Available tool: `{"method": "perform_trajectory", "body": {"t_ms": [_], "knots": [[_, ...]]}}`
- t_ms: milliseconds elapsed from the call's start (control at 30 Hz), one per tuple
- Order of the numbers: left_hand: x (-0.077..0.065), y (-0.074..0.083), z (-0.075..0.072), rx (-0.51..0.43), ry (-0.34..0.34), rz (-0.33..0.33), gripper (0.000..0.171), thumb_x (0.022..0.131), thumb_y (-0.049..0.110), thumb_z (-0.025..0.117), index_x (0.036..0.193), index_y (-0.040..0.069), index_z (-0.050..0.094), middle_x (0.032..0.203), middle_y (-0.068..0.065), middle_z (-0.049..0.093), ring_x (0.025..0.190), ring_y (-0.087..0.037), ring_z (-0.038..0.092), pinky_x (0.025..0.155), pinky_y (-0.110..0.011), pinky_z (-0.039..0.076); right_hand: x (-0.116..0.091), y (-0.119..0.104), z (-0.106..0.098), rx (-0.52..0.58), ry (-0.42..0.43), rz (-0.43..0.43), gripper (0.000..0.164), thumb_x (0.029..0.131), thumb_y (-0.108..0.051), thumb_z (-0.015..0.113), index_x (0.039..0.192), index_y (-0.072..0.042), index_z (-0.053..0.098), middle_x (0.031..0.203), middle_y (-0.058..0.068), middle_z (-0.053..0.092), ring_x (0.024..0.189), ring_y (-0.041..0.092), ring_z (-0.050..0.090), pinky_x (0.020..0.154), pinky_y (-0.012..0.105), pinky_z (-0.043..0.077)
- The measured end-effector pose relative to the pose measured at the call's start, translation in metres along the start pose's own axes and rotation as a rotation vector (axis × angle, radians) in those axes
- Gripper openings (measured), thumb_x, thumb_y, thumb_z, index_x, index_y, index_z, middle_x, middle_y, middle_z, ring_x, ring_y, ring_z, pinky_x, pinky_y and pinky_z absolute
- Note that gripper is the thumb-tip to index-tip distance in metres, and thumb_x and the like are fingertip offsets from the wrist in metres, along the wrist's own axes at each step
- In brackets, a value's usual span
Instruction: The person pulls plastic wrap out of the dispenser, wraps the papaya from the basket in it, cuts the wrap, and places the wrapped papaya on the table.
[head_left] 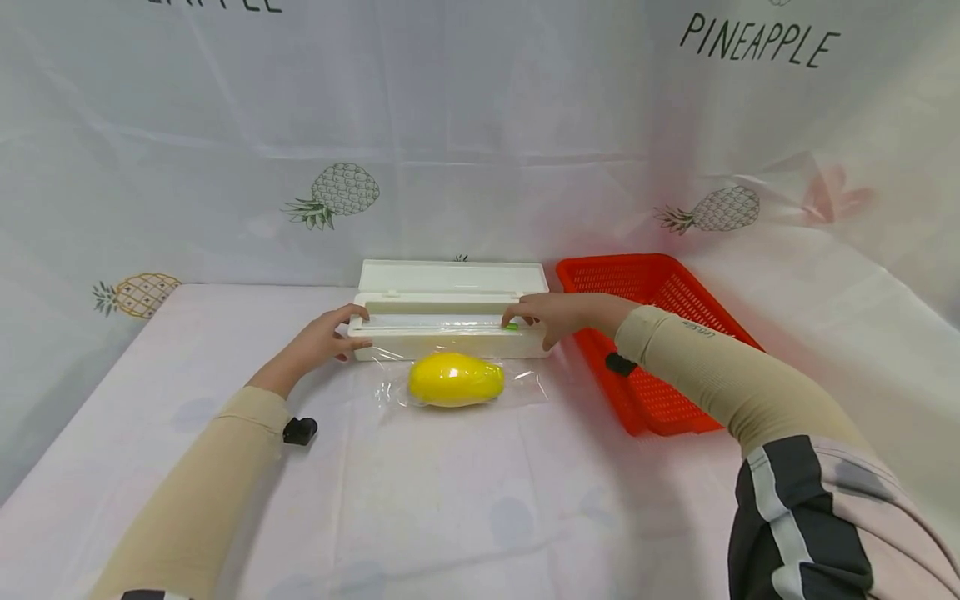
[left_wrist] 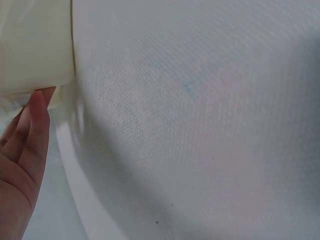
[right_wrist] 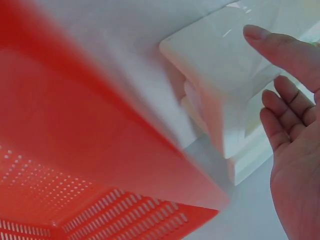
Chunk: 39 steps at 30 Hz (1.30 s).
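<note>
A white cling film dispenser lies at the back of the table, its lid tipped up behind. My left hand holds the dispenser's left end, fingers on the top edge and thumb at the front. My right hand is over the right end, a fingertip at the small green slide cutter. In the right wrist view, its thumb stretches over the dispenser and the other fingers bend loosely. A yellow mango-like fruit lies before the dispenser, with clear film around it.
A red perforated basket stands right of the dispenser, beneath the right forearm. White cloth printed with pineapples hangs close behind. The table's left edge slants toward the viewer.
</note>
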<state>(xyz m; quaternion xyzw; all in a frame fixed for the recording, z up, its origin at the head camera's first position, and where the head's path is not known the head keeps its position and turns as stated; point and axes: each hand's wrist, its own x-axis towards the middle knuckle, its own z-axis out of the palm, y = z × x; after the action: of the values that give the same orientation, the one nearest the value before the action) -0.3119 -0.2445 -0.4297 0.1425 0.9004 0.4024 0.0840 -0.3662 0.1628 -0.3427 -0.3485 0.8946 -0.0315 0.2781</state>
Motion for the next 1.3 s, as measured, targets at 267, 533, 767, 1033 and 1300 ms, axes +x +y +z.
{"method": "perform_trajectory", "body": {"t_ms": [267, 533, 767, 1033, 1300], "knots": [[-0.001, 0.004, 0.001, 0.021, 0.005, -0.009, 0.045, 0.092, 0.018, 0.07, 0.128, 0.011, 0.045, 0.136, -0.032, 0.039, 0.084, -0.032, 0.065, 0.067, -0.037, 0.057, 0.0, 0.007, 0.003, -0.046, 0.0, -0.007, 0.077, 0.077, -0.002, 0.081, 0.135, -0.037, 0.045, 0.121, -0.003, 0.05, 0.111, 0.018, 0.046, 0.078, 0.026, 0.054], [0.003, 0.005, 0.002, 0.014, 0.001, 0.001, 0.045, 0.091, 0.018, 0.07, 0.128, 0.011, 0.046, 0.137, -0.032, 0.039, 0.086, -0.033, 0.064, 0.067, -0.036, 0.057, -0.011, 0.011, 0.0, -0.156, -0.02, -0.05, 0.075, 0.087, 0.001, 0.068, 0.142, -0.039, 0.036, 0.13, 0.001, 0.048, 0.117, 0.021, 0.045, 0.093, 0.035, 0.049], [0.004, 0.002, 0.004, 0.01, 0.013, 0.018, 0.045, 0.091, 0.018, 0.071, 0.128, 0.01, 0.046, 0.135, -0.031, 0.04, 0.082, -0.03, 0.065, 0.066, -0.035, 0.057, -0.01, 0.015, -0.002, -0.312, -0.011, -0.121, 0.067, 0.095, -0.003, 0.056, 0.144, -0.042, 0.034, 0.128, 0.003, 0.048, 0.104, 0.018, 0.052, 0.087, 0.032, 0.05], [-0.001, 0.001, 0.004, 0.006, 0.019, 0.017, 0.044, 0.091, 0.019, 0.071, 0.127, 0.011, 0.047, 0.135, -0.033, 0.039, 0.081, -0.03, 0.065, 0.066, -0.037, 0.057, -0.004, 0.016, -0.004, -0.263, -0.022, -0.093, 0.073, 0.088, 0.006, 0.062, 0.139, -0.042, 0.043, 0.13, 0.003, 0.046, 0.103, 0.021, 0.052, 0.08, 0.028, 0.053], [-0.001, 0.0, 0.002, 0.026, 0.025, -0.004, 0.046, 0.091, 0.021, 0.071, 0.128, 0.012, 0.046, 0.135, -0.03, 0.039, 0.081, -0.03, 0.065, 0.068, -0.037, 0.057, -0.008, 0.023, -0.003, -0.262, 0.05, -0.064, 0.058, 0.084, 0.001, 0.072, 0.128, -0.031, 0.053, 0.126, 0.002, 0.049, 0.108, 0.022, 0.048, 0.08, 0.026, 0.053]]}}
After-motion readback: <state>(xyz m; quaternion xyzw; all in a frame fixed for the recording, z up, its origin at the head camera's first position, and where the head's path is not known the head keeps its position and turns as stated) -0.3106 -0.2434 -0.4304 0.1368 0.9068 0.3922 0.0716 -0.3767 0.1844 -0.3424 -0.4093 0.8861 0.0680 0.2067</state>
